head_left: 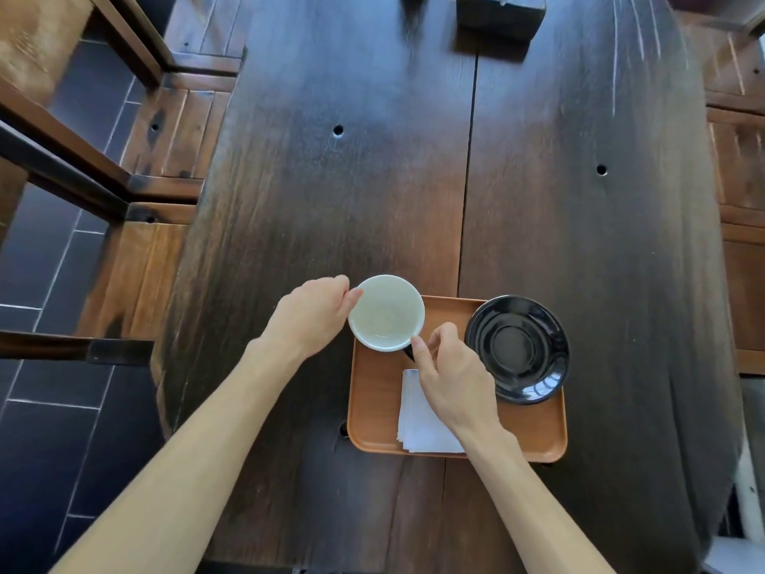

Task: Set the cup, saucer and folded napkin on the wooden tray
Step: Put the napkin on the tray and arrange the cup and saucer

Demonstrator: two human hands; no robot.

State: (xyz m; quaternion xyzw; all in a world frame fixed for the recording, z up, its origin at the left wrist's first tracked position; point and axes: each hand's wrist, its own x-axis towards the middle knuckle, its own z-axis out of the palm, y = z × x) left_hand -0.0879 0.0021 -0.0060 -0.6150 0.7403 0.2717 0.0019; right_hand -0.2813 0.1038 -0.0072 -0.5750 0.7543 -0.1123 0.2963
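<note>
Right hand [449, 377] over napkin [418, 424], both hands' fingers [420, 352] pinching cup [386, 311] rim above tray [378, 391]

Wooden tray [372, 408] lies on the table [538, 242], at its near end. Saucer [517, 350] sits at the tray's far right corner, overhanging the right rim. Folded napkin [418, 424] lies on the tray's near middle. Cup [386, 311] is at the tray's far left corner, left of the saucer and apart from it.
</note>
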